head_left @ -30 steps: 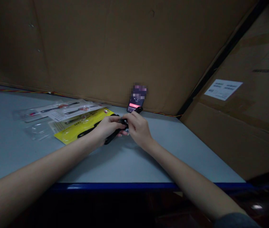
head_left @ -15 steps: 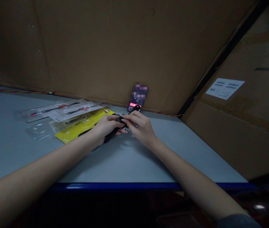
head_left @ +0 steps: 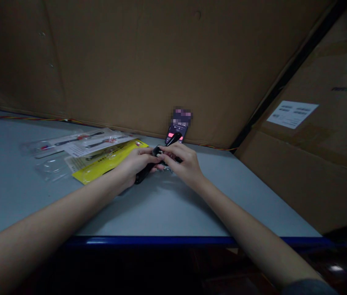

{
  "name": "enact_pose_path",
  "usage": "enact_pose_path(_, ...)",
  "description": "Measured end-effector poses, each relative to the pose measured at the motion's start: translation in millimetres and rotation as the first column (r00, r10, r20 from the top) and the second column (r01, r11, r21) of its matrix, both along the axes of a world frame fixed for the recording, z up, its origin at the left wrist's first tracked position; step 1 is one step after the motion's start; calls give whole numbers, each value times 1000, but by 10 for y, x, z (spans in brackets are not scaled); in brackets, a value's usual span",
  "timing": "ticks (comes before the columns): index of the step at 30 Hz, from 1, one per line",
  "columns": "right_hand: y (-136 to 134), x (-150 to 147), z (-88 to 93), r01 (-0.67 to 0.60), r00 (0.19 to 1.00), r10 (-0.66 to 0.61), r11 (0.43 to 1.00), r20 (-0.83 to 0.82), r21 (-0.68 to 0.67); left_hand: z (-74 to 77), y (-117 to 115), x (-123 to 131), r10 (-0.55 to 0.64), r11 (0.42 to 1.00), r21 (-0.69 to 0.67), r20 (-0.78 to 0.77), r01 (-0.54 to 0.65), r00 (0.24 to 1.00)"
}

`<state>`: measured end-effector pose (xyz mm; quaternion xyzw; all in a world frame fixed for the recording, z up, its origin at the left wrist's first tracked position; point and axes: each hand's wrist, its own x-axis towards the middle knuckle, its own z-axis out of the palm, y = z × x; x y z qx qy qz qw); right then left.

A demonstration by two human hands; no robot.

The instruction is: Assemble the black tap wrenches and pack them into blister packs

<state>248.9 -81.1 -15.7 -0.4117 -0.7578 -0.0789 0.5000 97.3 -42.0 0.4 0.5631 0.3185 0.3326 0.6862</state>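
The middle of the shiny black tool with smooth, rounded ends (head_left: pixel 155 151) is mostly hidden by fingers, so its full shape is hard to make out; a blurry bit of metal peeks out below; little squares cover the top of the dark phone with a lit screen (head_left: pixel 174 130), at one o'clock from the hands, and one tool end blocks its lower part; both arms are cut off by the picture's edge.

The left hand (head_left: pixel 138 164) has its fingers closed on the tool; the right hand (head_left: pixel 184 161) has bent fingers, held narrow, pinching the tool beside the left fingertips; the tool sits between the hands, over the pale grey table (head_left: pixel 173 213), pointing to one o'clock and seven o'clock; a flat yellow card (head_left: pixel 89 174) lies at nine o'clock, partly behind the left arm.
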Motion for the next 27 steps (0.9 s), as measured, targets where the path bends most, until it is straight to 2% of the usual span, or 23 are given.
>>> enact_pose_path(5, 14, 80, 29, -42, 996, 41, 999, 76, 9, 11, 3, -9, -8, 999, -31, 16, 8, 1000)
enact_pose_path(11, 21, 129, 21, 31, 993, -37, 998, 113, 55, 26, -26, 0, -70, 996, -58, 20, 71, 997)
enact_pose_path(19, -24, 84, 32, 63, 980, -76, 995, 182, 71, 17, -35, 21, -107, 994, 30, -17, 107, 994)
enact_pose_path(27, -1, 61, -7, 105, 983, -115, 991, 146, 77, 17, -49, 20, -129, 986, 99, -39, 132, 991)
